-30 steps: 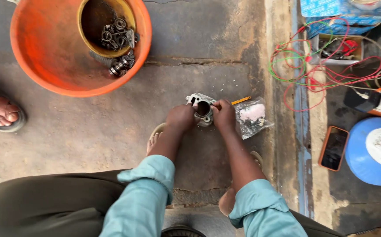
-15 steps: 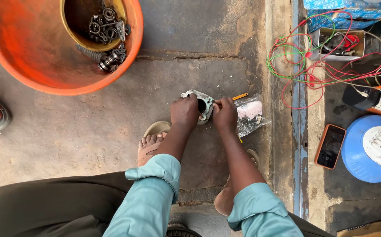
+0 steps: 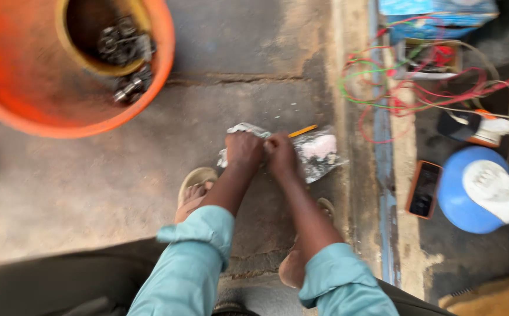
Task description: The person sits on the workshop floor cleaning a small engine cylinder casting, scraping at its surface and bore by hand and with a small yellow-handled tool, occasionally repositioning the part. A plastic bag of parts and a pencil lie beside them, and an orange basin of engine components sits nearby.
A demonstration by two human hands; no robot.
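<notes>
On the concrete floor a big orange basin stands at the upper left, and inside it a smaller yellowish bowl holds dark metal parts; more such parts lie just beside the bowl, at the basin's wall. To the right, past a blue strip, a tangle of red and green wires spreads near a blue box, and lower there is a phone beside a round blue thing. A clear plastic bag lies just right of the hands, with a yellow pencil at its upper edge. The left hand and the right hand are closed and pressed near together over a small silvery metal part, which sits low above the floor in front of a sandalled foot. The hands hide most of the part and the picture is blurred, so I cannot tell its long axis or which way it points; only its pale edge shows at upper left.
</notes>
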